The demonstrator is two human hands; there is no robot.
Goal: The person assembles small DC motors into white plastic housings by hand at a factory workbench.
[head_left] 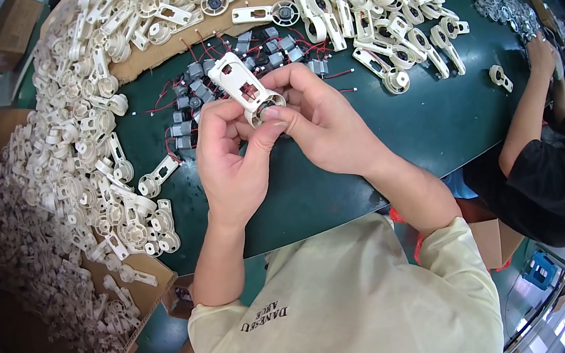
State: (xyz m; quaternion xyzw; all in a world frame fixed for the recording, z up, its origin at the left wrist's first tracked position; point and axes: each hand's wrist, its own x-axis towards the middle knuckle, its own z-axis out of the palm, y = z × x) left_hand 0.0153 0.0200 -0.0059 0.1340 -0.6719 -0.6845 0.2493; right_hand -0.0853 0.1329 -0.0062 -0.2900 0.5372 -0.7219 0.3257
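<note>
A: Where is the white plastic housing (239, 81)?
B: Above the bench (321, 196), gripped between left hand (230, 173) and right hand (324, 126), thumbs at its ring end.
A: Failure risk?
B: Uneven thumb pressure could tilt the dark round insert (264, 105); a slip could drop the housing onto the red-wired motors (200, 90), tangling leads.

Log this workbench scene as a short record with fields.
Held: white plastic piece, round end toward the person
Left grip: closed on the piece's left side
Right grip: closed on it, thumb at the round end
Beyond the hands: small grey blocks with red wires
Left side: heaped white pieces
Far right: another person's hand beside clear pieces
Surface: green table
</note>
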